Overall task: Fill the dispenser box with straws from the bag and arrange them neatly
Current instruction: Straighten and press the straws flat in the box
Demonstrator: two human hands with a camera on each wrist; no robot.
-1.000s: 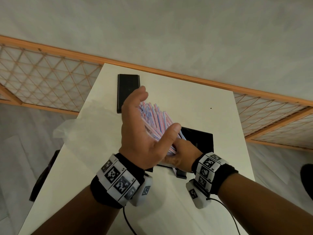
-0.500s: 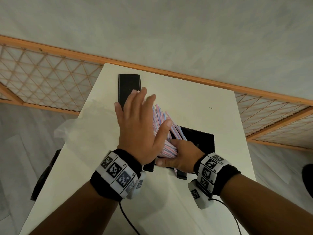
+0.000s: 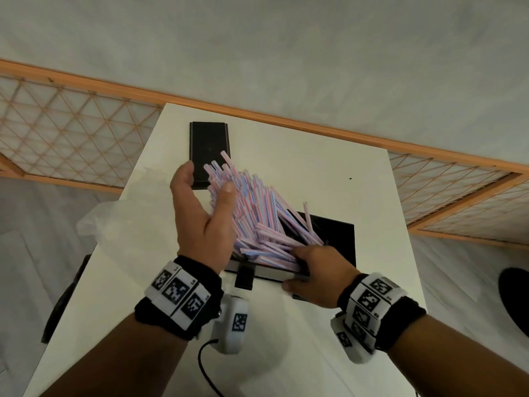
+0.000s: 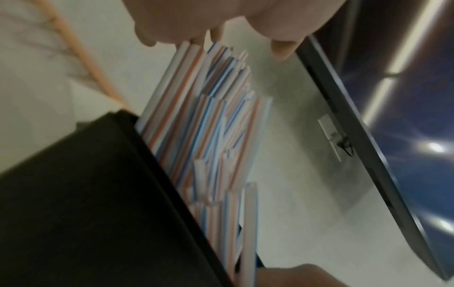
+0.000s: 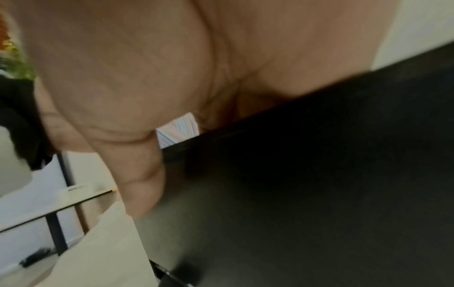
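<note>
A thick bundle of pink-and-blue striped straws (image 3: 254,213) fans up and leftward out of the black dispenser box (image 3: 340,236) in the middle of the white table (image 3: 315,156). My left hand (image 3: 200,202) cups the bundle's left side, thumb on top and fingers behind. In the left wrist view its fingertips (image 4: 172,29) touch the straw (image 4: 209,120) tips. My right hand (image 3: 317,270) grips the straws' lower ends at the box's near edge. The right wrist view shows its thumb (image 5: 142,184) along the box (image 5: 319,174); its fingers are hidden.
A flat black lid (image 3: 209,141) lies at the far side of the table, just beyond my left fingers. The crumpled clear plastic bag (image 3: 97,224) sits on the table's left edge. A wooden lattice screen (image 3: 71,133) runs behind the table.
My left hand has gone from lying flat on the bundle to cupping its left side. The straws have fanned out wider, and my right hand has shifted right along the box's near edge.
</note>
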